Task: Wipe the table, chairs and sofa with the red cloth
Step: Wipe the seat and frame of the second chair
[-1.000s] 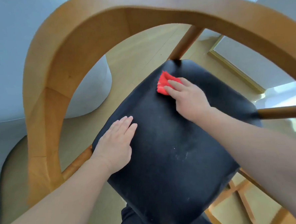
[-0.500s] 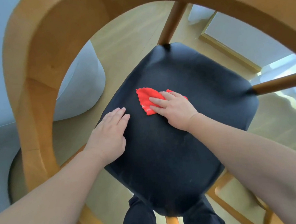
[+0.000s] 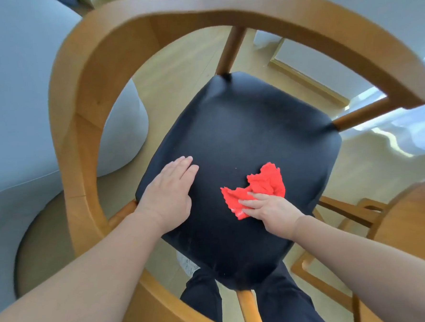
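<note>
Red cloth (image 3: 258, 190) lay bunched on the chair's black seat (image 3: 242, 134), toward its near right part. From my remote view, the right hand (image 3: 271, 212) pressed it down, fingers laid fairly straight over its near edge. The left hand (image 3: 168, 196) rested flat and spread on the seat's left side, apart from the cloth. A curved wooden frame (image 3: 76, 144) ringed the seat.

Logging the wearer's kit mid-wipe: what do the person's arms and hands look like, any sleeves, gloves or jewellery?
Both forearms are bare to the frame edge; no sleeves show. The left hand and right hand have no gloves, watch, rings or bands visible. Dark trousers show below.
</note>
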`<state>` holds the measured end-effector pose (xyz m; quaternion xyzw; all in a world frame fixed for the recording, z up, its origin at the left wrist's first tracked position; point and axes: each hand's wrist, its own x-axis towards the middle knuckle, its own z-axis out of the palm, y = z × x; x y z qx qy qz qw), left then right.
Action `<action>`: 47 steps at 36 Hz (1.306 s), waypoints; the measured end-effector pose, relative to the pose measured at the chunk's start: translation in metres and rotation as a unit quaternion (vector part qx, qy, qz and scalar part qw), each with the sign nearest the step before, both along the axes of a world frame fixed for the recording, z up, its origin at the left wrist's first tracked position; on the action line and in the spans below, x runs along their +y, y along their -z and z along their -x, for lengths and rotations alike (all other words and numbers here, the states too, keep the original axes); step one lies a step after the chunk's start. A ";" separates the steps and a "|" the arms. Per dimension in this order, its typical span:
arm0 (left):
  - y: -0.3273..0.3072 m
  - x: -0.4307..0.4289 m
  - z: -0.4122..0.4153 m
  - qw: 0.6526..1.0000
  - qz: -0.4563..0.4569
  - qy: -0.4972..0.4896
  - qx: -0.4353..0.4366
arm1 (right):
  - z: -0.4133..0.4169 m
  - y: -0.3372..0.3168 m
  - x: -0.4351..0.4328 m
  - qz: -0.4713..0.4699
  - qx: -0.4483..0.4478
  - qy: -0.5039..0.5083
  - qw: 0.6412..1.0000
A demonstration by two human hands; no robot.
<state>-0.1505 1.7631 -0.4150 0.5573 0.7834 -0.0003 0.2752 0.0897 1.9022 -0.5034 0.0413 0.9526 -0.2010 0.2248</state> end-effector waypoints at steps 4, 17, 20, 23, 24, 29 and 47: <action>-0.024 -0.002 -0.004 1.000 -0.005 0.008 -0.012 | -0.016 -0.028 -0.003 0.060 -0.133 0.024 0.989; -0.160 0.013 -0.014 0.992 -0.123 0.035 -0.024 | 0.035 -0.232 0.005 0.157 0.207 0.432 0.864; -0.205 0.017 -0.020 0.986 -0.160 0.026 -0.044 | 0.044 -0.295 0.002 0.192 0.254 0.483 0.815; -0.250 0.015 -0.028 0.973 -0.221 0.027 -0.059 | 0.051 -0.345 -0.002 0.233 0.286 0.506 0.779; -0.264 0.013 -0.031 0.968 -0.239 0.031 -0.062 | 0.052 -0.358 -0.004 0.240 0.291 0.514 0.771; -0.312 0.000 -0.044 0.953 -0.285 0.054 -0.093 | 0.061 -0.413 -0.023 0.321 0.289 0.525 0.734; -0.329 -0.088 -0.136 0.895 -0.351 -0.264 -0.073 | -0.018 -0.422 -0.044 0.202 0.165 0.260 0.930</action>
